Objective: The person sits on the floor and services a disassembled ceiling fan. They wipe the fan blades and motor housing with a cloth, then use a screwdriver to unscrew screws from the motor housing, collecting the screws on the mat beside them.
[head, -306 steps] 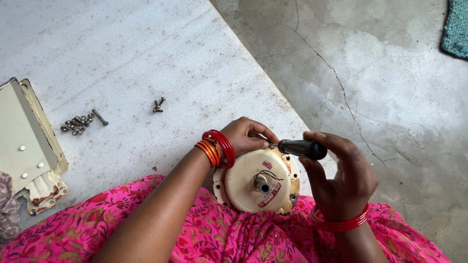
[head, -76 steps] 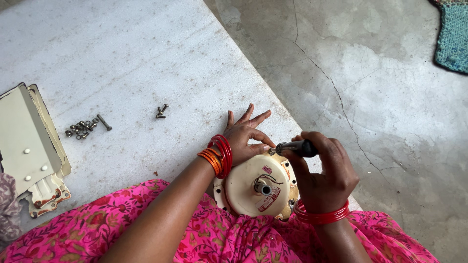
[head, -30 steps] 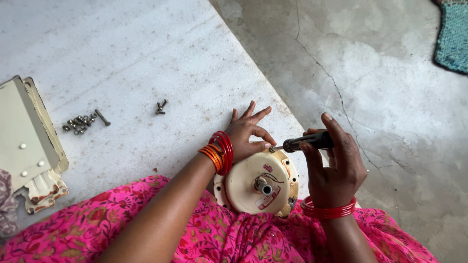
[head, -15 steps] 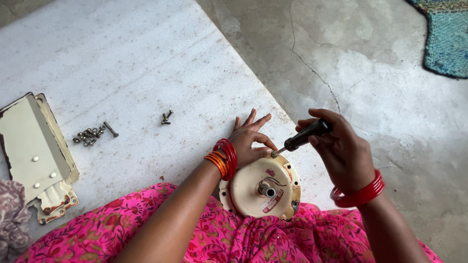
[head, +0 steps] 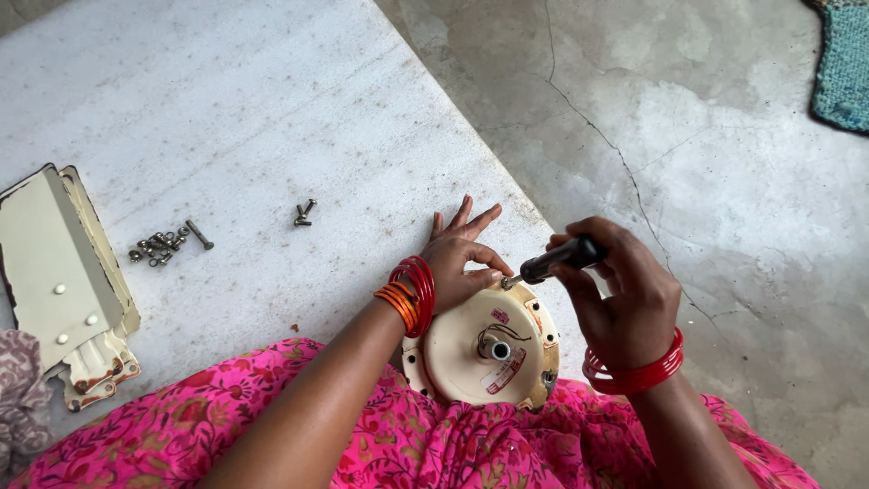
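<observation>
A round cream fan motor housing [head: 471, 362] with a centre shaft rests on my lap against the pink floral cloth. My left hand [head: 460, 258], with red and orange bangles at the wrist, presses on the housing's top rim with fingers spread, thumb and forefinger near the screwdriver tip. My right hand [head: 625, 290] grips a black-handled screwdriver [head: 557, 261], its tip angled down-left onto the rim of the housing.
A white slab [head: 272, 118] lies in front of me. On it sit a pile of several loose screws [head: 163, 244], two more screws [head: 304, 214], and stacked cream metal fan blades [head: 59, 281] at the left. Cracked concrete floor and a blue mat [head: 842, 63] are to the right.
The screwdriver was lifted and re-angled; its tip now sits at the housing's top rim by my left fingers. The view has shifted slightly.
</observation>
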